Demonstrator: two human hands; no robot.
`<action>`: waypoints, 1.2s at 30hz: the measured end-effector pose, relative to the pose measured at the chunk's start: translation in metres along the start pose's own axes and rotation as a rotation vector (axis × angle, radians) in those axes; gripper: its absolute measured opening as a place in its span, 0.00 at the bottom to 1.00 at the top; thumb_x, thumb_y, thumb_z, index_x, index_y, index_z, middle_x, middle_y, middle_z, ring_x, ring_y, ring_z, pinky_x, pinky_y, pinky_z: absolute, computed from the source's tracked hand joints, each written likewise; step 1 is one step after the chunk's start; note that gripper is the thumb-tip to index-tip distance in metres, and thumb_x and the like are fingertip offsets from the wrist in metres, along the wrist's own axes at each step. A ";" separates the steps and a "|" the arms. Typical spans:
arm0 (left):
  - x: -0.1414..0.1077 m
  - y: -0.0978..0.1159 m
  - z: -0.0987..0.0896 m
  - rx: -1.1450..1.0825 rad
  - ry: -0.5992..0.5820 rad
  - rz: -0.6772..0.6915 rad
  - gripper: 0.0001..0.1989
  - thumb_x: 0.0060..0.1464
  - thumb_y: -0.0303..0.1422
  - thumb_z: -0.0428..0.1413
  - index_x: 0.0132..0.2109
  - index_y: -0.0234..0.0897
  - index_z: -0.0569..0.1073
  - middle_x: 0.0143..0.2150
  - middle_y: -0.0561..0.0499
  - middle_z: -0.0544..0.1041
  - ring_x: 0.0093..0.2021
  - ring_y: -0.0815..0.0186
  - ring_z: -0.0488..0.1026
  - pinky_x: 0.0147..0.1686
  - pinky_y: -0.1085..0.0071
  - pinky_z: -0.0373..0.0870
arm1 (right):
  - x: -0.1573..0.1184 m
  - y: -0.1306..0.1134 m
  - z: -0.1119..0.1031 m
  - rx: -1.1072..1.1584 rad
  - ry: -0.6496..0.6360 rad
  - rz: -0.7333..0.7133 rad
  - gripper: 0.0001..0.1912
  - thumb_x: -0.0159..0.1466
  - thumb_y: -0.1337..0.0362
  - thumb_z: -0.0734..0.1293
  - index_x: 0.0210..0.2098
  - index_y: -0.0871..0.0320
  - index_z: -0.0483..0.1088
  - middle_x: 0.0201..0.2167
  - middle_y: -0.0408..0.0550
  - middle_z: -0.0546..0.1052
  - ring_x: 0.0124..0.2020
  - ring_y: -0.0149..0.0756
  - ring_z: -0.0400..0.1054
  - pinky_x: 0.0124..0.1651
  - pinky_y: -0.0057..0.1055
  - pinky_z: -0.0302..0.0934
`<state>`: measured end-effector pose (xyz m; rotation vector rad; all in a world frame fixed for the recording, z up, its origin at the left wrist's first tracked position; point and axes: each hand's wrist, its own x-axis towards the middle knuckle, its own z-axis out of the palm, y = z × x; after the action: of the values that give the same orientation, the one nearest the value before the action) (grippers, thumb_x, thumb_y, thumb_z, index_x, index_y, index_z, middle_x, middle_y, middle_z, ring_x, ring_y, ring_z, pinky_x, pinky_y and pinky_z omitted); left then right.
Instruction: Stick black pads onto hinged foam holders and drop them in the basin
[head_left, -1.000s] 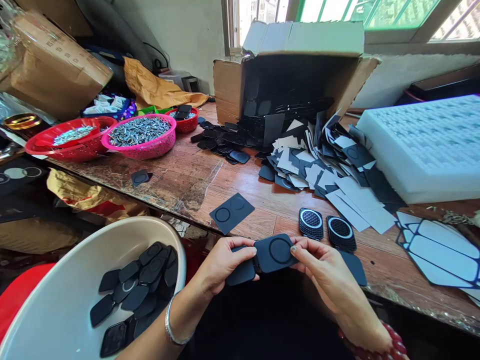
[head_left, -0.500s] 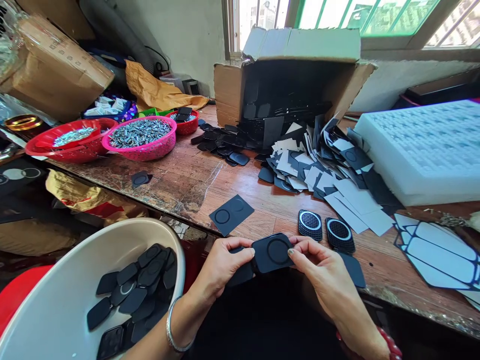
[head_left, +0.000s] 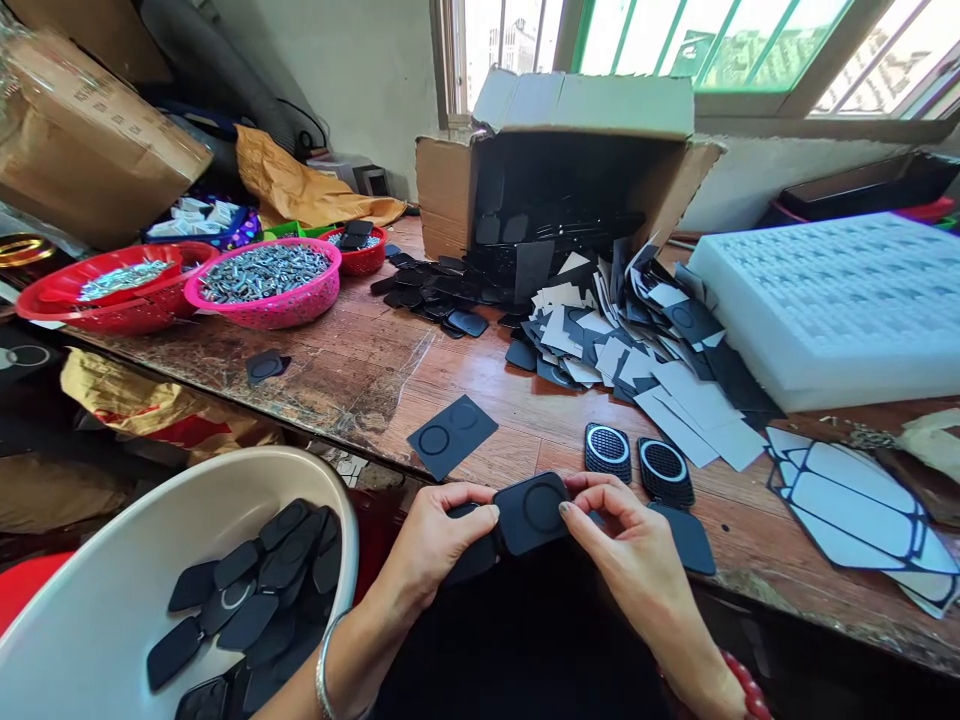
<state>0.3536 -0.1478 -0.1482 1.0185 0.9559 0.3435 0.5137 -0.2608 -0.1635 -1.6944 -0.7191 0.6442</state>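
Both hands meet at the near edge of the wooden surface (head_left: 390, 370). Left hand (head_left: 431, 540) and right hand (head_left: 637, 555) together hold a black pad (head_left: 531, 512), a rounded square with a ring printed on its face, tilted slightly toward the camera. Left grip: thumb on the pad's left edge, fingers curled beneath, pinching it; a second dark piece (head_left: 471, 556) sits under the left fingers, touching the pad. Right grip: thumb and forefinger pressed on the pad's right edge, other fingers bent above it. Metal bangle on the left wrist, red beads on the right.

Just beyond the right hand, two oval parts with mesh faces (head_left: 634, 462) lie side by side on the surface. A flat dark sheet with two printed rings (head_left: 452, 436) lies just beyond the left hand, apart from it.

Lower left, off the surface: a white basin (head_left: 97, 600) holding a heap of black pads. Farther back, a loose pile of black and grey-white backing sheets (head_left: 637, 340) spreads before an open cardboard box (head_left: 555, 150) lying on its side. Right: a white foam tray (head_left: 825, 300). Far left: a pink basket (head_left: 262, 285) of small metal parts beside a red basket (head_left: 105, 290).
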 end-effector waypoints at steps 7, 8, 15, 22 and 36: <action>0.000 -0.001 -0.002 0.045 0.001 0.070 0.15 0.37 0.39 0.67 0.32 0.33 0.82 0.27 0.50 0.79 0.26 0.66 0.72 0.29 0.72 0.69 | -0.001 0.000 0.001 -0.046 0.013 -0.032 0.15 0.56 0.52 0.71 0.21 0.55 0.71 0.42 0.54 0.75 0.46 0.45 0.69 0.33 0.30 0.65; 0.001 -0.001 -0.002 0.052 -0.002 0.072 0.15 0.37 0.39 0.67 0.32 0.33 0.82 0.27 0.50 0.79 0.26 0.66 0.72 0.29 0.72 0.69 | -0.001 0.000 0.002 -0.052 0.017 -0.040 0.15 0.56 0.52 0.71 0.21 0.55 0.71 0.41 0.54 0.75 0.45 0.44 0.69 0.33 0.30 0.65; 0.000 -0.002 -0.004 0.095 -0.045 0.081 0.12 0.39 0.38 0.66 0.32 0.33 0.82 0.27 0.51 0.79 0.25 0.68 0.71 0.29 0.74 0.67 | -0.002 -0.001 -0.005 -0.275 -0.050 -0.180 0.14 0.62 0.55 0.67 0.22 0.54 0.67 0.31 0.48 0.70 0.33 0.38 0.67 0.31 0.31 0.61; 0.000 -0.008 -0.003 0.056 -0.060 0.013 0.15 0.37 0.38 0.68 0.32 0.33 0.82 0.29 0.50 0.80 0.28 0.67 0.73 0.31 0.74 0.68 | -0.007 0.003 -0.018 -0.592 -0.016 -0.236 0.17 0.63 0.48 0.67 0.27 0.52 0.62 0.23 0.43 0.70 0.23 0.36 0.62 0.28 0.33 0.53; -0.011 -0.016 0.009 0.364 -0.380 0.127 0.11 0.50 0.37 0.64 0.40 0.35 0.82 0.35 0.49 0.80 0.36 0.64 0.72 0.38 0.73 0.67 | -0.020 0.004 0.000 -0.144 -0.020 -0.133 0.23 0.68 0.46 0.58 0.25 0.55 0.67 0.20 0.42 0.64 0.23 0.32 0.57 0.26 0.29 0.53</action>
<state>0.3519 -0.1676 -0.1546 1.4221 0.6194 0.0717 0.5012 -0.2762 -0.1668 -1.7555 -0.9028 0.5272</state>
